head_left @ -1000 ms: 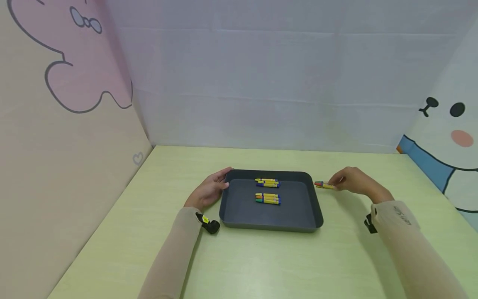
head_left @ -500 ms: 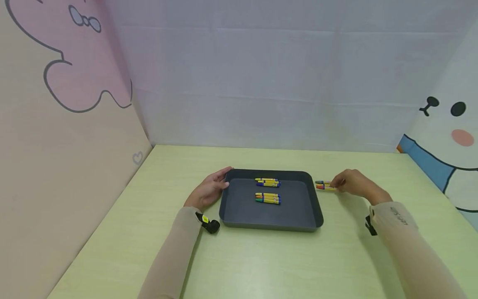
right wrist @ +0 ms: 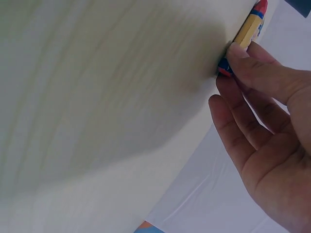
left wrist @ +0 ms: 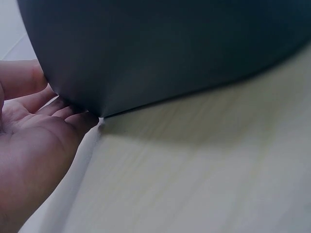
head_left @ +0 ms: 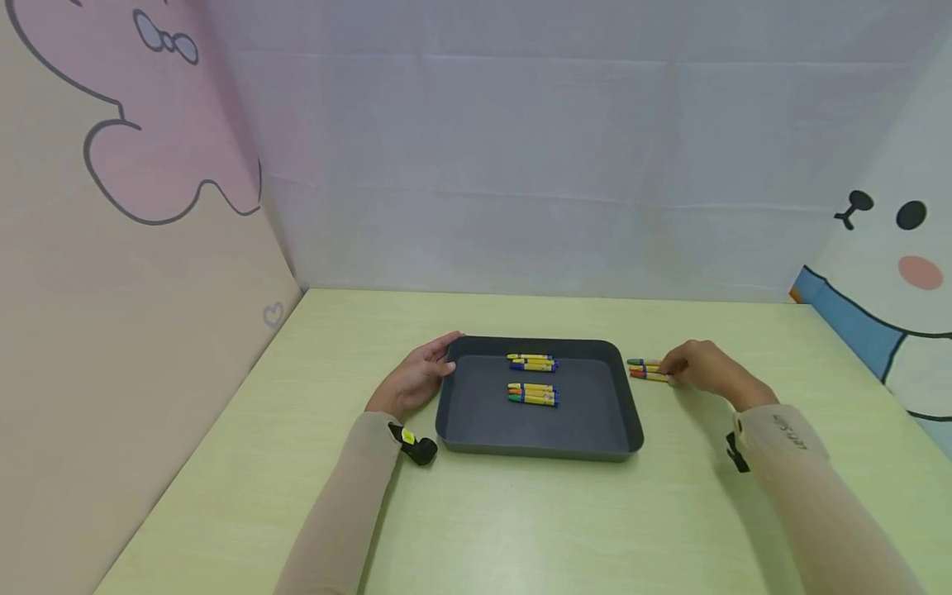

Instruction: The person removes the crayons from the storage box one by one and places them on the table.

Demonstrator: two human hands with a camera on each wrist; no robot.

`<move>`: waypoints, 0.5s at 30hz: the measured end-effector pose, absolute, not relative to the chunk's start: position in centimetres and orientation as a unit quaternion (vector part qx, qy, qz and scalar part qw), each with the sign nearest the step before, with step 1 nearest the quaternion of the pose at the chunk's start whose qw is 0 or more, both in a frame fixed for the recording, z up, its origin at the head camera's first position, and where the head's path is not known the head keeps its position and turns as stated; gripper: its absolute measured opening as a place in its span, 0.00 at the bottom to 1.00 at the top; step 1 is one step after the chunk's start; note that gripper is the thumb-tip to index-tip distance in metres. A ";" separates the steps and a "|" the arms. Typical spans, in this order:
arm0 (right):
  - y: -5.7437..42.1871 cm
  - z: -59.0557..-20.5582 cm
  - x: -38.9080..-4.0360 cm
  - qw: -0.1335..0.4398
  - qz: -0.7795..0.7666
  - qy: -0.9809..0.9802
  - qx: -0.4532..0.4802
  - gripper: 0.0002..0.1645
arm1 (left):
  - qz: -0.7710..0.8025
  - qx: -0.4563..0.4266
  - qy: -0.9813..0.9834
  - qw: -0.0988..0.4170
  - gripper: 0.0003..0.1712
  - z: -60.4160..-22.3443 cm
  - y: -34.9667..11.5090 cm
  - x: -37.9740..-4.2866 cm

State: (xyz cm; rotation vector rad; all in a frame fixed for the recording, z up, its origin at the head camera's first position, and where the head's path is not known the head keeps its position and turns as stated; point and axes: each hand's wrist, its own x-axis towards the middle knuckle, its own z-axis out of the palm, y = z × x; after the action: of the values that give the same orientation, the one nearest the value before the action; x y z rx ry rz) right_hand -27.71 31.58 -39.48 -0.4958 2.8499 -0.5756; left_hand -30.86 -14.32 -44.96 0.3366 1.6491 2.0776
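Note:
A dark grey rectangular tray [head_left: 534, 430] lies on the table. My left hand [head_left: 412, 378] grips its left side, thumb at the rim; in the left wrist view the fingers of that hand [left wrist: 41, 131] reach under the tray's edge. Inside the tray are two small rows of yellow-wrapped crayons, one row [head_left: 532, 364] farther back and another [head_left: 533, 395] nearer the middle. Right of the tray, my right hand [head_left: 705, 370] pinches the near ends of several crayons [head_left: 645, 370] with green, orange and red tips. The right wrist view shows the thumb on a red crayon [right wrist: 250, 30].
The pale wood-grain table [head_left: 491, 529] stretches around the tray. A white sheet [head_left: 483, 165] hangs behind it. Cartoon-printed panels stand at the left [head_left: 149, 372] and right [head_left: 892, 248].
The crayons at my right hand, earlier bunched together, now lie spread side by side. My right hand has shifted slightly toward me. My left hand and the tray stay put.

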 end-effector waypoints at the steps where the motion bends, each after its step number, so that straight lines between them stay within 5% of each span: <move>1: 31.6 -39.5 -27.7 0.096 -0.196 0.962 -0.166 0.10 | 0.755 0.123 0.600 0.232 0.40 -44.9 -14.3 -30.8; 15: 31.3 -39.2 -27.5 0.105 -0.200 0.961 -0.159 0.11 | 0.757 0.119 0.599 0.233 0.39 -44.9 -14.3 -30.8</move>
State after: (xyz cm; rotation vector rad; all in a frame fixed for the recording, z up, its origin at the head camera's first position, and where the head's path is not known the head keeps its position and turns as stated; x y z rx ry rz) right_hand -27.52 31.32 -39.25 -0.4701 2.8335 -0.5893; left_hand -30.84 -14.31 -44.94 0.3267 1.6443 2.0799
